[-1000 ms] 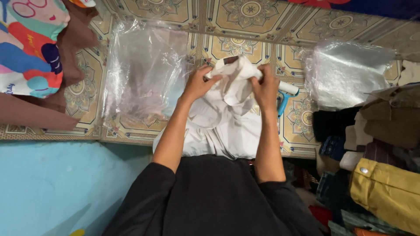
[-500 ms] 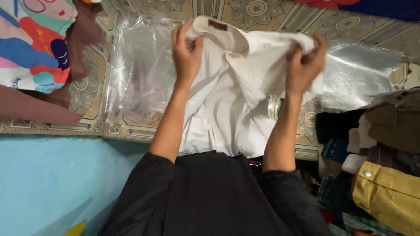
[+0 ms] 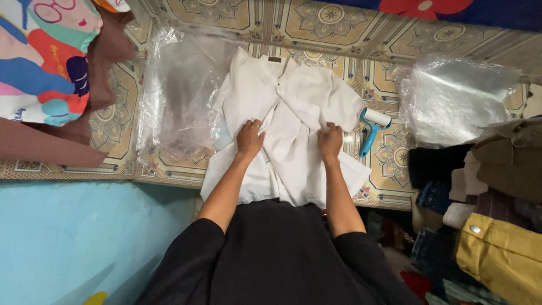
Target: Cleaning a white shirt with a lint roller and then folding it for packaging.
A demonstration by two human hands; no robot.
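A white shirt (image 3: 293, 101) lies spread on the patterned tile floor, collar away from me. My left hand (image 3: 249, 139) rests flat on the shirt's left front, fingers together. On the shirt's right front my right hand (image 3: 330, 141) pinches a fold of the cloth. Part of the hem hangs over the floor's edge towards my dark top.
A clear plastic bag (image 3: 178, 93) lies left of the shirt, another clear bag (image 3: 451, 99) to the right. A blue-handled lint roller (image 3: 371, 129) sits beside the shirt. Folded clothes (image 3: 491, 186) are piled at the right; colourful fabric (image 3: 45, 62) at the upper left.
The shirt was held up by its collar and shoulders; it now lies flat on the floor. Both hands came down to its middle.
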